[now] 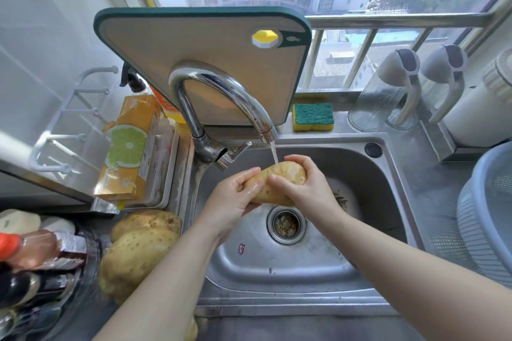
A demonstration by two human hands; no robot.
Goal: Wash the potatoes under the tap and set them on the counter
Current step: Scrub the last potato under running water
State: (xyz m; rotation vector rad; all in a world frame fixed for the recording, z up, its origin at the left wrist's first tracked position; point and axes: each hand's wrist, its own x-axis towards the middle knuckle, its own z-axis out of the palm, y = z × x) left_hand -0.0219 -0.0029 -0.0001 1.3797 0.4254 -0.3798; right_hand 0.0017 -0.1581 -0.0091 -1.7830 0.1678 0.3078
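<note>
A yellow-brown potato (279, 178) is held over the steel sink (368, 183), under the stream running from the chrome tap (221, 91). My left hand (231, 199) grips its near left end, thumb on top. My right hand (307, 183) wraps its far right end with fingers curled over it. Two more potatoes lie on the counter left of the sink: one (146, 223) farther back and a bigger one (133, 260) nearer me, partly behind my left forearm.
A green-edged cutting board (205, 44) leans behind the tap. A sponge (313, 117) lies on the back ledge beside clear oil bottles (388, 97). An orange box (130, 147) and sauce bottles (38, 252) crowd the left counter. A grey colander (487, 216) sits at right.
</note>
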